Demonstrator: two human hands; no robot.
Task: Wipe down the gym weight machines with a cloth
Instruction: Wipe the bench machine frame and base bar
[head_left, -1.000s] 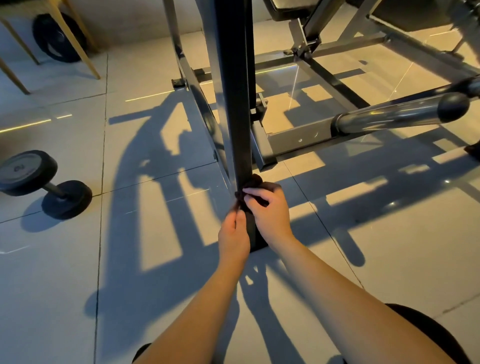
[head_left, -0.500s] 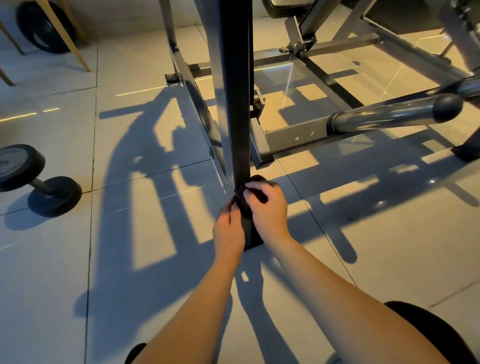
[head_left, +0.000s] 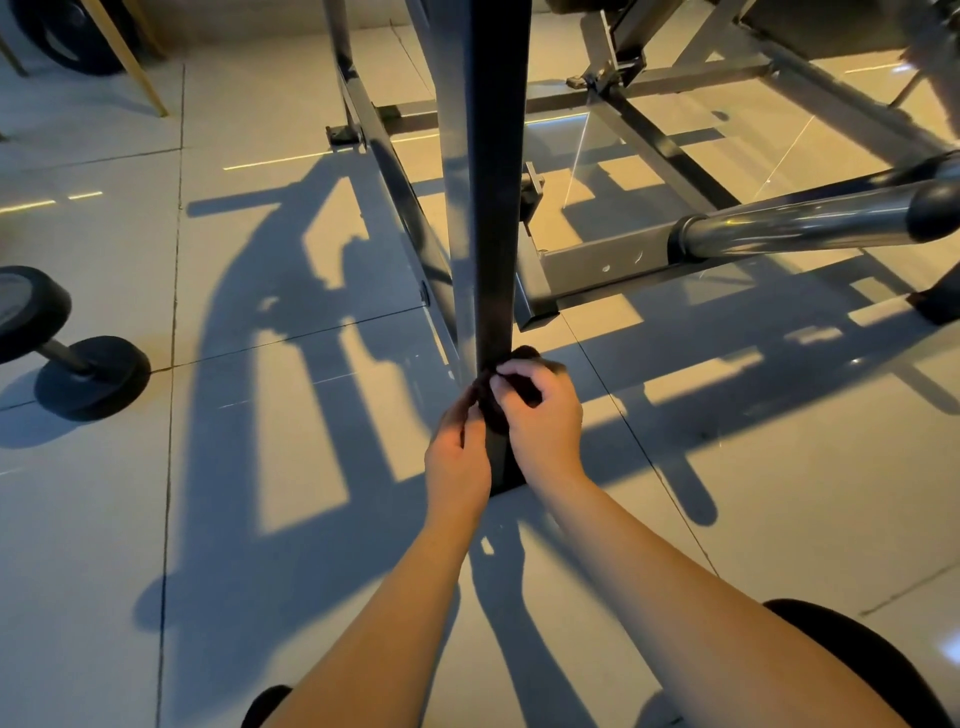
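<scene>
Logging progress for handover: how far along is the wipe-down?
Done: cannot be confirmed; no surface shows a wiped mark. In hand: left hand and right hand grip the cloth around the black post, near its foot. Left, probably: the chrome bar and grey frame rails, untouched now.

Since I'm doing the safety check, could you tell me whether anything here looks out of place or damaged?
Only the dumbbell lying loose on the floor at the left, with no rack visible near it. No spill or damage shows; the left hand and right hand hold the dark cloth around the upright post.
</scene>
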